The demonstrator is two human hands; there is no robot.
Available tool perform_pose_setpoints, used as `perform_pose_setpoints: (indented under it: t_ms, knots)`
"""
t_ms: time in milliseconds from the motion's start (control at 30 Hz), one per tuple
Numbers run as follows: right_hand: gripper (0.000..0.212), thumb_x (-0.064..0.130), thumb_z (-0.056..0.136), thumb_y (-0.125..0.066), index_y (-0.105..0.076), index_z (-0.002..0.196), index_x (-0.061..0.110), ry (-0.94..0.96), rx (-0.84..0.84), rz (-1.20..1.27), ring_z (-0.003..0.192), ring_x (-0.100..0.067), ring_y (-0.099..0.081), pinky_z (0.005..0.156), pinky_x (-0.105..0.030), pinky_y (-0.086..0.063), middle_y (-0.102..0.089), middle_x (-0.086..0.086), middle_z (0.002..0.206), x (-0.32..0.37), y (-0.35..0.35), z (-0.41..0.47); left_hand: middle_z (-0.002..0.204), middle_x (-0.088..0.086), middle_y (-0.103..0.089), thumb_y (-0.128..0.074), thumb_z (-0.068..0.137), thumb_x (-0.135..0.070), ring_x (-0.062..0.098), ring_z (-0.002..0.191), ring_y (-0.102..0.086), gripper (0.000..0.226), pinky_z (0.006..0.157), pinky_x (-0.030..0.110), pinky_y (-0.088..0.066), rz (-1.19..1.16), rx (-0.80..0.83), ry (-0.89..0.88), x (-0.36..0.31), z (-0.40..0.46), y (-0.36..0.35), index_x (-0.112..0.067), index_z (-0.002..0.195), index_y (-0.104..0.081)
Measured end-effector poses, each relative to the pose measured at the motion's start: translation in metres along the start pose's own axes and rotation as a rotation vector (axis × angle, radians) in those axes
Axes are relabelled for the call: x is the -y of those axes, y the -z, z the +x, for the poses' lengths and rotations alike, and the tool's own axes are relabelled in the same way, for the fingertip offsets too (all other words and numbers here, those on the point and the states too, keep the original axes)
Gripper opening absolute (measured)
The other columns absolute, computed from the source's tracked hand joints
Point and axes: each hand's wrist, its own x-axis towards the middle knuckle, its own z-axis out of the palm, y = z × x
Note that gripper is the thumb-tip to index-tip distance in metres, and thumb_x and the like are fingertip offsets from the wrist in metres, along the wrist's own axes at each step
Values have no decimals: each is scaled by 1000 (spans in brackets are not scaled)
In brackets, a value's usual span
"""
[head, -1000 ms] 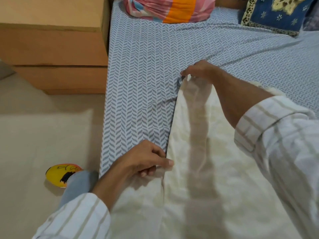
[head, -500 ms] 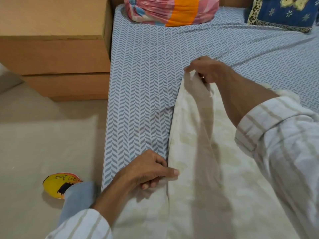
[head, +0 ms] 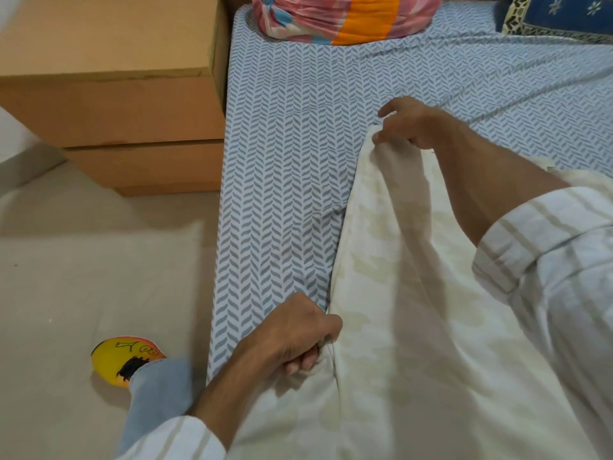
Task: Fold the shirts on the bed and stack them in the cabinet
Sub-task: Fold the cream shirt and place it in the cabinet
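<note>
A cream shirt [head: 414, 310] with a faint pale pattern lies spread on the bed [head: 282, 161], which has a blue-grey herringbone sheet. My left hand [head: 298, 330] is closed on the shirt's left edge near the bed's side. My right hand [head: 408, 124] pinches the far end of the same edge and holds it raised off the sheet, so the cloth between both hands forms a lifted fold. The right part of the shirt is hidden under my right arm.
A brown wooden cabinet [head: 109, 104] stands left of the bed. A pink and orange bundle [head: 345, 14] and a blue pillow [head: 564, 14] lie at the head of the bed. On the beige floor [head: 83, 277] my foot wears a yellow slipper [head: 119, 356].
My right hand has lifted the far end of the shirt's edge higher and drawn it slightly right. My left hand has tightened from a pinch into a fist on the near edge.
</note>
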Motion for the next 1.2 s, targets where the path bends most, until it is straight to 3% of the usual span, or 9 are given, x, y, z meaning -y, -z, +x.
perform_pose_setpoints:
  t_ms: [133,233,367,500,633,833,967,1067,1200]
  knots:
    - [58,18,77,-86,-56,126,13,27,-141,367,70,-10,-56,57,-27,-46,-57,1,90,7,-8,7,40,5,-51,-62,82,-14,14,28,-35,29,40,24,-33,-13,8,-3,-1,-2,1,-11,55,-52]
    - [52,18,75,-87,-59,119,15,78,-213,360,64,-10,-58,58,-27,-46,-61,0,82,11,-24,14,41,6,-51,-67,82,-21,14,28,-36,33,39,24,-33,-22,15,-10,-1,-1,2,-11,54,-54]
    - [54,28,72,-87,-63,120,19,130,-247,148,94,-19,-66,85,-35,-53,-69,0,97,4,-48,21,42,7,-52,-70,82,-28,15,27,-36,44,38,22,-33,-11,-11,6,-1,1,2,-14,46,-50]
    - [70,42,73,-80,-51,134,23,152,-319,-24,117,-23,-60,104,-44,-39,-67,2,121,4,-50,14,42,9,-52,-63,85,-27,17,27,-35,43,41,24,-35,-4,-108,32,0,2,-6,-14,47,-48]
    - [61,43,86,-69,-50,139,21,247,-501,-188,131,-25,-50,108,-42,-30,-58,-2,137,-23,-33,-47,42,11,-50,-60,87,-25,17,28,-35,38,40,21,-31,-27,-222,43,-4,-1,-15,-12,53,-47]
    - [38,40,82,-61,-66,116,23,190,-548,-189,126,-29,-50,98,-44,-35,-60,-3,129,-161,6,-187,42,14,-56,-62,90,-26,21,29,-44,44,38,21,-37,43,-422,-7,-4,-13,-34,-7,51,-55]
    - [27,30,90,-63,-68,114,19,-52,-634,-207,121,-35,-51,98,-49,-37,-60,-9,126,-258,68,-240,71,9,-61,-69,84,-44,32,74,-65,35,61,33,-45,453,-722,-50,-11,-16,-48,-14,80,-51]
    - [23,26,93,-60,-67,112,14,-205,-613,-166,110,-37,-59,95,-48,-47,-66,-14,116,-319,111,-255,106,17,-60,-70,81,-32,38,99,-61,45,73,41,-48,722,-862,-128,-42,-9,-66,-12,117,-50]
    - [19,13,94,-65,-67,112,8,-151,-589,-18,96,-32,-63,86,-38,-48,-67,-12,100,-373,118,-264,109,12,-65,-67,85,-21,32,106,-57,34,83,40,-49,787,-779,-435,-105,38,-103,-13,117,-63]
